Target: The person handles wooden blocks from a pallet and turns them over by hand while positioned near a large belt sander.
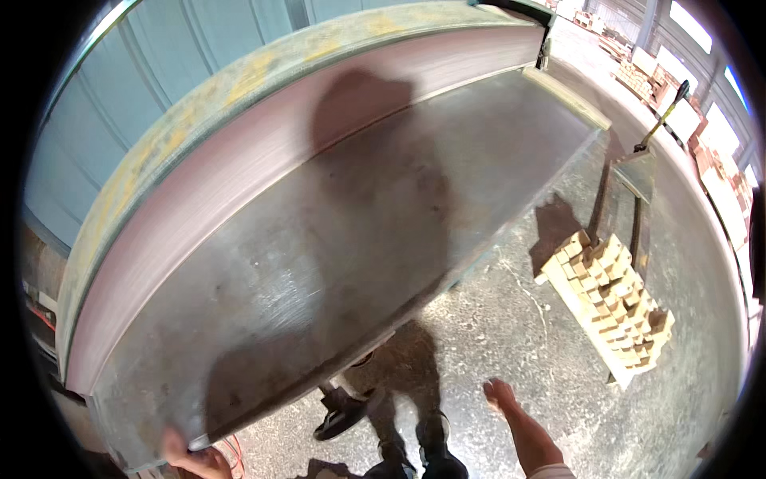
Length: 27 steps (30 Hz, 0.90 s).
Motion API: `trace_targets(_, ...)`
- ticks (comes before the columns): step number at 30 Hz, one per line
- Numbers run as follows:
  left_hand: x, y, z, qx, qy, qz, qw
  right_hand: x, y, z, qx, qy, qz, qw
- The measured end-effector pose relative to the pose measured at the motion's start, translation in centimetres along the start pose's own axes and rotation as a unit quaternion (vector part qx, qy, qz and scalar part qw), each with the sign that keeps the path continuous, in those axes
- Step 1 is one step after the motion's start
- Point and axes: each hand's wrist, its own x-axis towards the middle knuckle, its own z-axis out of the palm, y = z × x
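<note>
Before me stands a long sanding machine with a pinkish abrasive belt (pixel 239 176) running upright behind a dark metal table (pixel 263 295). At the table's near left corner is my left hand (pixel 191 459), its thumb smeared by motion. A small pale part (pixel 199 441) of the machine's edge shows beside it; whether the fingers grip it is unclear. My right hand (pixel 499 394) hangs over the concrete floor on the right, away from the table. Its fingers are curled in and nothing shows in them.
A pallet truck (pixel 636 172) stands at the right, bearing a stack of pale wooden blocks (pixel 610 299). Below the table's front edge is a dark foot-shaped part (pixel 347 415) near my shoes (pixel 431 435). An orange cable (pixel 234 453) runs by the left corner. Wood stacks (pixel 638 76) stand far off.
</note>
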Motion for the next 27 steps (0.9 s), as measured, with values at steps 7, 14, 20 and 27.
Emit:
trace_targets(7, -1.7, 8.6, 4.1, 0.296, -0.173, 0.139, 0.929, -24.0, 12.1, -0.4, 0.034, -0.004, 0.028, 0.999)
trace_targets(14, -0.2, 13.2, 6.6, 0.245, -0.201, 0.327, 0.89, -46.1, 11.0, -1.6, 0.365, 0.074, 0.338, 0.864)
trace_targets(20, 0.0, 13.8, 4.9, 0.275, -0.234, 0.342, 0.868, -51.9, 9.6, 0.2, 0.355, 0.1, 0.308, 0.877)
trace_targets(27, 1.2, 10.6, 5.9, 0.302, -0.357, 0.26, 0.845, -51.8, 9.6, 4.9, 0.421, 0.147, 0.337, 0.829)
